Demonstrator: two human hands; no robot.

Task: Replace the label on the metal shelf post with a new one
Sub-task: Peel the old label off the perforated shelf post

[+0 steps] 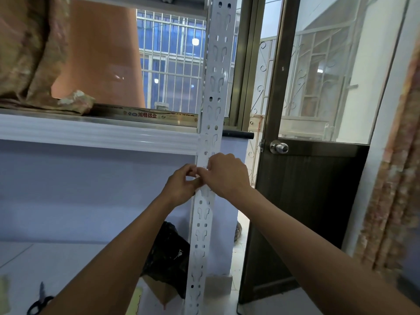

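A white perforated metal shelf post (214, 71) runs from top to bottom through the middle of the view. Both hands meet on it just below the upper shelf beam. My left hand (181, 185) pinches at the post's left edge with thumb and fingers together. My right hand (227, 173) covers the post's front, fingertips pressed against it next to the left hand. A whitish label strip (203, 159) appears to lie on the post just above the fingers; most of it is hidden by the hands, and I cannot tell which hand grips it.
A white shelf beam (97, 133) carries a patterned cloth bundle (29, 53) and an orange bucket (102, 55). On the lower shelf lie black scissors (39, 302) and a black plastic bag (169, 253). A dark door with a round knob (279, 147) stands close on the right.
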